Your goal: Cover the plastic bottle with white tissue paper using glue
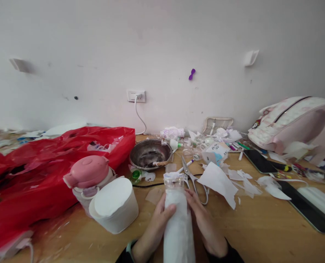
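Note:
A clear plastic bottle (177, 215) wrapped in white paper lies along the wooden table (261, 226), its neck pointing away from me. My left hand (154, 228) presses its thumb and fingers against the bottle's left side. Against the right side my right hand (206, 223) rests with fingers curled round the wrap. Both hands hold the bottle between them. Metal scissors (192, 177) lie just beyond my right hand.
A white paper tub (114, 206) and a pink-lidded flask (87, 175) stand at left beside a red plastic bag (42, 171). A metal bowl (150, 154), paper scraps (220, 180), markers, two tablets (302, 204) and a pink backpack (296, 122) crowd the far and right side.

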Demonstrator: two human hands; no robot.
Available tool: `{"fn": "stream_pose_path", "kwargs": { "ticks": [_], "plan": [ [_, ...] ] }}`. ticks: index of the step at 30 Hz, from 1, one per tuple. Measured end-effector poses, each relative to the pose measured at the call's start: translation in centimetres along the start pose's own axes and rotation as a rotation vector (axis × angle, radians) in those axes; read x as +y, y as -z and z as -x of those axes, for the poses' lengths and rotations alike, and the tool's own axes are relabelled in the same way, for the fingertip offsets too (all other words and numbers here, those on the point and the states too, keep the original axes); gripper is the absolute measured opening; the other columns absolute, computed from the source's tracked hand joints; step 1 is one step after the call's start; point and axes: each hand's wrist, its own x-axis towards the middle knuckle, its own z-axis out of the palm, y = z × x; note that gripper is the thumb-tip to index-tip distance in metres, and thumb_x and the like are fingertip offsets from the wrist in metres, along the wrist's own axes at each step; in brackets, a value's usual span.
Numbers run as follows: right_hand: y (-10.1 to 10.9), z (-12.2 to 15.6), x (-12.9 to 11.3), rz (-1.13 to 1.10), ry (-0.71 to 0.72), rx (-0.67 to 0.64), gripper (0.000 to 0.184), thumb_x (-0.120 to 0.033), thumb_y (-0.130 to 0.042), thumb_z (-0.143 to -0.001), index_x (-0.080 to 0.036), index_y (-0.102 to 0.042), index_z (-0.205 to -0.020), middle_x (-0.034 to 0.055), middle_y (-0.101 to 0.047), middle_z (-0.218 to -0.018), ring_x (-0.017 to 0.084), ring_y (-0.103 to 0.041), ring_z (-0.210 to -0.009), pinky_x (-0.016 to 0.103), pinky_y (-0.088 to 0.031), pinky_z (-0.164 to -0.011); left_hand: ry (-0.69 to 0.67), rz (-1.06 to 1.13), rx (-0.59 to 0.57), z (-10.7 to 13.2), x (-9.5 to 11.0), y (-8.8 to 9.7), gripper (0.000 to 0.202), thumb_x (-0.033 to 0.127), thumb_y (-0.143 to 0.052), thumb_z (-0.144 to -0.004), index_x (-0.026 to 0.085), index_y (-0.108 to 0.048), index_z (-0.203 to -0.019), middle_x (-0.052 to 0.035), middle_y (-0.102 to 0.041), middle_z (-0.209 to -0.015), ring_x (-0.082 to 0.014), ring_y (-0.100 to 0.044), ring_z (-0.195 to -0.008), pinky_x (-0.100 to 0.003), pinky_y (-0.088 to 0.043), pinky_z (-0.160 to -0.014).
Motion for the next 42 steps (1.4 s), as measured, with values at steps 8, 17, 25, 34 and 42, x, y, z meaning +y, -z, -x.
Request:
{"fn": "stream_pose_path", "kwargs": {
  "ticks": [8,17,25,34,42],
  "plan": [
    [-0.4,0.3,1.1,0.002,-0.044,-0.090,0.048,-0.065,-0.059,-0.069,-0.028,-0.068,-0.099,0.0014,-0.071,-0.103,0.023,-0.064,-0.098,0.037,-0.049,-0.087,0.251,0.355,0.055,0.2,1.7,-0.8,0.040,0.040,-0.075,-0.058,0.011,-0.070,-0.085,-0.0087,-0.071,-0.075,-0.0207,-0.063,-0.066,-0.029,-0.048,-0.065],
    [-0.7,1.5,1.5,0.021,-0.005,-0.131,0.044,-0.061,-0.056,-0.075,-0.026,-0.065,-0.101,0.0036,-0.069,-0.108,0.024,-0.061,-0.105,0.038,-0.046,-0.094,0.187,0.382,0.146,0.2,1.6,-0.6,0.029,0.034,-0.074,-0.059,0.011,-0.070,-0.077,-0.0053,-0.070,-0.065,-0.0192,-0.062,-0.058,-0.028,-0.047,-0.064],
    [0.1,1.2,1.7,0.064,0.118,-0.201,0.029,-0.049,-0.064,-0.076,-0.023,-0.063,-0.090,-0.0006,-0.067,-0.074,0.017,-0.062,-0.069,0.028,-0.050,-0.065,0.197,0.398,0.080,-0.1,1.3,-0.4,0.041,0.034,-0.082,-0.053,0.014,-0.069,-0.086,-0.0033,-0.071,-0.075,-0.0174,-0.063,-0.061,-0.026,-0.047,-0.061],
    [-1.0,0.1,1.7,-0.043,0.082,-0.052,0.046,-0.060,-0.065,-0.067,-0.024,-0.063,-0.095,0.0055,-0.071,-0.097,0.025,-0.065,-0.094,0.037,-0.051,-0.084,0.264,0.375,0.030,-0.2,1.8,-1.0,0.038,0.030,-0.086,-0.046,0.014,-0.069,-0.075,-0.0018,-0.070,-0.067,-0.0122,-0.057,-0.051,-0.023,-0.044,-0.054],
    [-1.6,-0.8,3.1,-0.028,0.149,-0.070,0.049,-0.036,-0.071,-0.066,-0.024,-0.054,-0.111,0.0076,-0.068,-0.107,0.025,-0.065,-0.099,0.040,-0.051,-0.086,0.258,0.255,-0.064,-0.4,1.2,-0.7,0.038,0.043,-0.079,-0.058,0.011,-0.070,-0.078,-0.0070,-0.069,-0.070,-0.0186,-0.062,-0.061,-0.028,-0.046,-0.061]
  ]
}}
